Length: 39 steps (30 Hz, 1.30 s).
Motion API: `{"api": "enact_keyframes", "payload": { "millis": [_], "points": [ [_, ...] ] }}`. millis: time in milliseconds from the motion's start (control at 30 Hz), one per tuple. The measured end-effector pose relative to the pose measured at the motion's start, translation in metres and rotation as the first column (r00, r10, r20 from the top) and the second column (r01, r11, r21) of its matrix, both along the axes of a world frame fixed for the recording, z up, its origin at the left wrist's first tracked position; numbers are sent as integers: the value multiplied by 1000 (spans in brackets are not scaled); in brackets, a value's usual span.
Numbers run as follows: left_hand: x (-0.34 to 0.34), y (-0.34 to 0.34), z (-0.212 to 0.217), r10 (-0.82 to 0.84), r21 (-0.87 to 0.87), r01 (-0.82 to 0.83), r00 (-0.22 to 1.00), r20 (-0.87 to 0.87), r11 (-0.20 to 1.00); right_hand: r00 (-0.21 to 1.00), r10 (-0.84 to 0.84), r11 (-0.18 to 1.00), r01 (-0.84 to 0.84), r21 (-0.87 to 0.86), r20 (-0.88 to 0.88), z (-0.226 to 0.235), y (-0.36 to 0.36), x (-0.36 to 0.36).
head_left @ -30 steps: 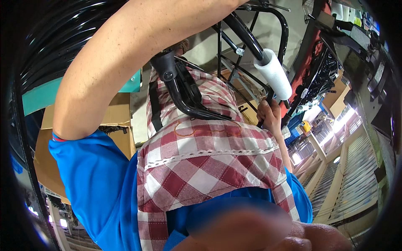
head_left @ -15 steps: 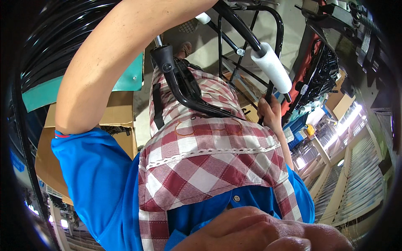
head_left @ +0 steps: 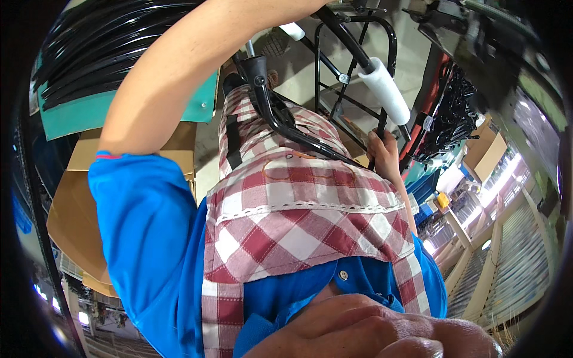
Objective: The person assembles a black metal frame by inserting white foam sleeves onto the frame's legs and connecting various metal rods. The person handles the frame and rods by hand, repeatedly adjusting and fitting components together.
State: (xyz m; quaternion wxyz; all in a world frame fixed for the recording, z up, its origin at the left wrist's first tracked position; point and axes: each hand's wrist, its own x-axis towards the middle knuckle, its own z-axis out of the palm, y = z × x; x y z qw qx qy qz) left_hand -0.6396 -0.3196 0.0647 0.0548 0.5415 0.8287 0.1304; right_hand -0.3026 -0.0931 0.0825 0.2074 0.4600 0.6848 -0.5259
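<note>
The thing in hand is a black tubular metal frame (head_left: pixel 334 89), glossy, built of thin round bars that form a rectangular loop with cross struts bolted inside it. One upper bar carries a white foam sleeve (head_left: pixel 385 89), and a second, smaller white sleeve (head_left: pixel 292 31) shows further up. A thicker black curved tube (head_left: pixel 274 113) with a round open end bends down from the frame across the red and white checked apron (head_left: pixel 298 203). The frame stands in front of the person's body, raised between the two arms, over the concrete floor (head_left: pixel 298 71).

The right hand (head_left: pixel 382 156) sits at the lower right of the frame, its fingers (head_left: pixel 375 143) wrapped closed around a thin upright bar just under the white foam sleeve. The left arm (head_left: pixel 179 77) reaches up and across to the top of the frame, but the left hand itself lies beyond the upper edge, so its grip cannot be told.

To the left lie brown cardboard sheets (head_left: pixel 77 203) and a green board (head_left: pixel 89 113) bearing stacked black curved parts (head_left: pixel 101 48). At the right hang more black parts (head_left: pixel 450 119), with roller racks (head_left: pixel 507 262) below.
</note>
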Motion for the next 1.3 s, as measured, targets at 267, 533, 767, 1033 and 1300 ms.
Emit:
{"api": "enact_keyframes", "payload": {
  "millis": [267, 533, 767, 1033, 1300],
  "points": [
    [-1, -21, -18, -24, 138, 11, 995, 97, 990, 998, 29, 999, -30, -13, -63, -38, 9, -4],
    [-11, -58, -13, -121, 230, 12, 876, 467, 973, 986, 96, 995, -95, 16, -135, -52, 6, -19],
    [7, -40, 16, -214, 344, -21, 749, 628, 939, 958, 61, 997, -72, -31, -280, -47, 3, -21],
    [25, -28, 57, -183, 293, 23, 827, 531, 956, 957, 29, 992, -63, -108, -290, -38, 2, -23],
    [31, -28, 58, -303, 356, 119, 796, 523, 927, 954, -7, 991, -32, -127, -300, -40, -2, -24]
  ]
}}
